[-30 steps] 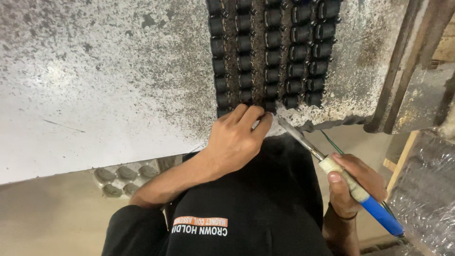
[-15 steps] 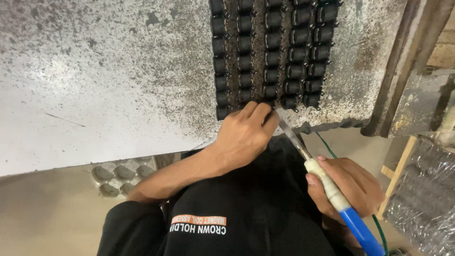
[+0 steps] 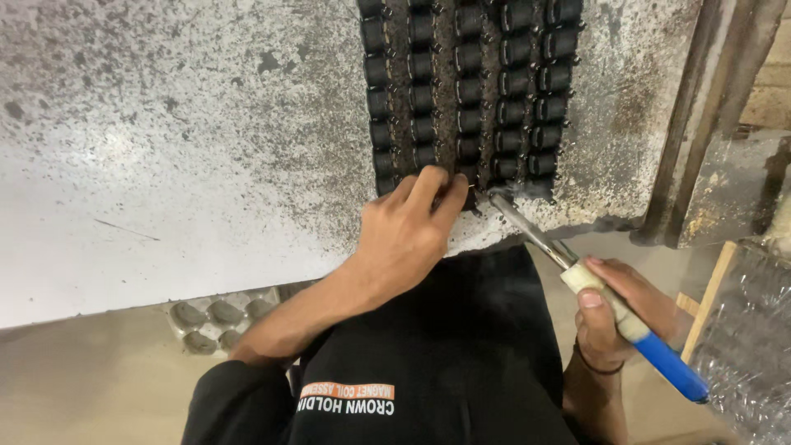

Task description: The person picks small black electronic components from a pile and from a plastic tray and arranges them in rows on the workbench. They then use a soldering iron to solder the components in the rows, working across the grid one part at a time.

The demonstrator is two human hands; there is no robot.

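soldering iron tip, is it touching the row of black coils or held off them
Touching, as far as the view shows: the soldering iron in the right hand has its tip at the bottom edge of the black coils, beside the left hand.

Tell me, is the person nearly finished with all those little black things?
Done: rows of small black coils already sit lined up on the speckled table. In hand: the left hand pinches the nearest coil while the right hand touches a soldering iron beside it. How many remain, I cannot tell.

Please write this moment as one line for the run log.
left hand: pinching thin wire at black coils | right hand: holding soldering iron, tip at bottom coil row | surface: speckled worktable
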